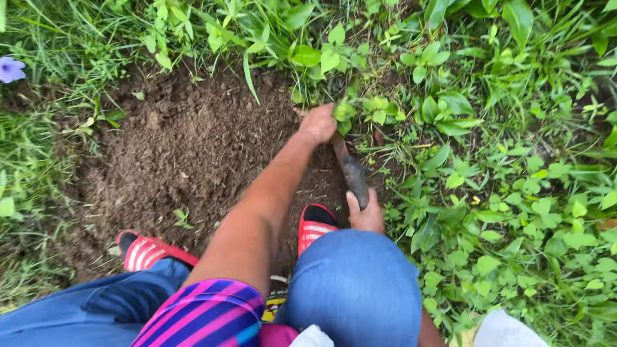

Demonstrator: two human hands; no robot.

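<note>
Ground: brown dug soil makes a big round patch, with green grass and leafy weeds all around it.
Left hand: the left hand reaches out to the far edge of the soil patch. It is closed in a fist around a clump of small green weeds.
Right hand: the right hand is close to the body, just above the right knee. It is gripping the dark handle end of a digging tool.
Tool: the digging tool is long, thin and dirty. It slants from the right hand up to the spot just under the left hand. Its far tip goes under the weeds, so the tip is hidden.
Tool and hands: the tool lies between the two hands, at the right edge of the soil patch, where the soil meets the weeds.
Feet: two red sandals with white stripes stand on the soil. One sandal is at the near left edge of the patch. The other sandal is just beside the right hand.
Clothes: blue jeans cover the knees, and a striped pink and purple sleeve is on the left arm.
Flower: a small purple flower sits at the far left, in the grass.
Yellow thing: a small yellow and black thing peeks out between the knees. I cannot tell what it is.
</note>
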